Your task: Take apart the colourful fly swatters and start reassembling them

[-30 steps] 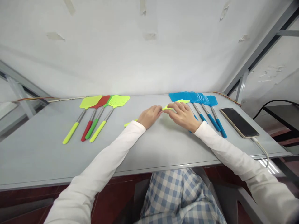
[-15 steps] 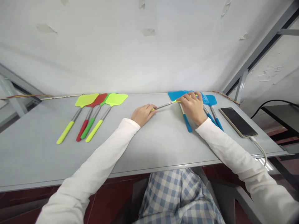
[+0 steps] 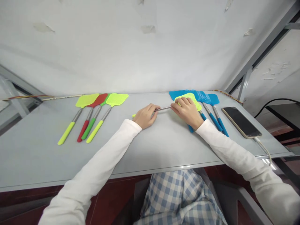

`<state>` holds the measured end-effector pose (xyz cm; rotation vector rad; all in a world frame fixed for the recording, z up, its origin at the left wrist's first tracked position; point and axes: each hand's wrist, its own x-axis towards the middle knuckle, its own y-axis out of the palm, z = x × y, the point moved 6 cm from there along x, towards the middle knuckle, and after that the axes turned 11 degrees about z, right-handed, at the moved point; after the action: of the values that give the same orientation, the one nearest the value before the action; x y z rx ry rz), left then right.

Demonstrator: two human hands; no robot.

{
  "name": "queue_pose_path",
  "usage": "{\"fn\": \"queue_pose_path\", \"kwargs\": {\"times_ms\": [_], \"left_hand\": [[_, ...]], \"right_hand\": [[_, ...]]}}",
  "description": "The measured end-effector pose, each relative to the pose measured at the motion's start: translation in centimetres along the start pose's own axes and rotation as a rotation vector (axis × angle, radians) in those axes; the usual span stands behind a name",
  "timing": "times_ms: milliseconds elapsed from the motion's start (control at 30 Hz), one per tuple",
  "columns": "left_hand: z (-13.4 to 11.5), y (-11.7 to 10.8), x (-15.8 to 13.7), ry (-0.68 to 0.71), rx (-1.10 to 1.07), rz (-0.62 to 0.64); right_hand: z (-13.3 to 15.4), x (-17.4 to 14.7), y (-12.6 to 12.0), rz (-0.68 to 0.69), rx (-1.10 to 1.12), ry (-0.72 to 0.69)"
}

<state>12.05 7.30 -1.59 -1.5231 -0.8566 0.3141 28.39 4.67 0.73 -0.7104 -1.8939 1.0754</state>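
Observation:
Between my two hands lies a yellow-green fly swatter [image 3: 196, 99], held sideways above the table's middle. My left hand [image 3: 145, 116] is closed around its handle side, with the yellow handle's end poking out on the left. My right hand [image 3: 187, 112] pinches the metal rod close to the mesh head, which shows behind the fingers. Only a short stretch of rod is visible between the hands. Partly behind my right hand, several blue fly swatters [image 3: 212, 120] overlap on the table, heads toward the wall.
To the left, yellow-green [image 3: 67, 132], red [image 3: 82, 130] and green [image 3: 88, 128] fly swatters lie side by side on the grey table [image 3: 150, 150]. A phone [image 3: 242, 122] with a white cable [image 3: 263, 147] rests at the right. The white wall [image 3: 140, 62] stands behind.
My right hand has moved left and slightly down, closer to my left hand. Less rod shows between the hands, and the yellow-green mesh head now shows clearly. The handle's end has appeared left of my left hand.

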Motion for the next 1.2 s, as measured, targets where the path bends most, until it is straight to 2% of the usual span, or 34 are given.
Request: {"fn": "queue_pose_path", "kwargs": {"times_ms": [67,167,300,500,967,1200], "left_hand": [[-0.5,0.5,0.1,-0.005,0.003,0.071],[-0.6,0.9,0.2,-0.113,0.098,0.159],[-0.3,0.7,0.4,-0.189,0.192,0.214],[-0.4,0.1,0.7,-0.145,0.220,0.183],[0.7,-0.2,0.7,-0.128,0.288,0.158],[2.8,-0.9,0.0,-0.151,0.268,0.097]], "right_hand": [[0.5,-0.1,-0.3,-0.066,-0.017,-0.041],[1.1,-0.2,-0.7,-0.129,-0.057,-0.081],[0.6,-0.2,-0.9,-0.169,-0.067,-0.062],[-0.9,-0.1,-0.4,-0.142,-0.060,-0.017],[-2.0,0.3,-0.6,-0.118,-0.104,0.005],[-5.6,-0.7,0.2,-0.113,-0.103,0.102]]}}
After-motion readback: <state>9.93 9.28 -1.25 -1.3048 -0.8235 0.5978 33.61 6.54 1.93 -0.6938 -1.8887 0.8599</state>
